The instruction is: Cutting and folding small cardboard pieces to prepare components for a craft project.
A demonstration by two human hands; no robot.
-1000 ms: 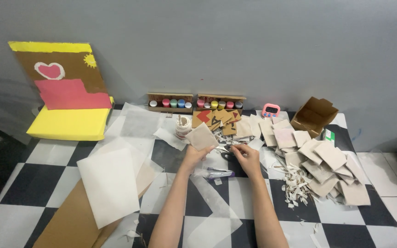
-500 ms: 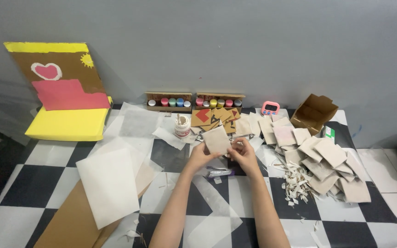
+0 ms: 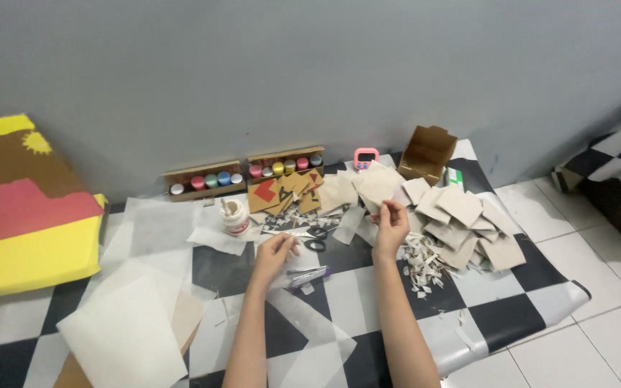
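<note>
Your right hand (image 3: 391,219) holds a pale cardboard square (image 3: 379,185) up over the mat, thumb and fingertips pinched on its near edge while the rest of the piece stands free above your knuckles, in front of the heap of cut squares (image 3: 461,223) to the right. A piece like this looks light and fairly stiff, so an edge pinch should carry it; it will likely crease if you squeeze hard in the middle, and thin board can slip between dry fingers, so keep the grip near a corner or along one side. Your right forearm comes up from the near edge with the wrist bent slightly back.

Your left hand (image 3: 276,253) hangs lower, fingers loosely curled and turned down over the checkered mat (image 3: 512,287), just beside the black-handled scissors (image 3: 315,237) and a small purple-tipped tool (image 3: 309,273). Whether it grips anything you cannot tell from here. A glue pot (image 3: 234,215) stands far-left of it, and white paper scraps (image 3: 422,266) lie just right of your right wrist.
</note>
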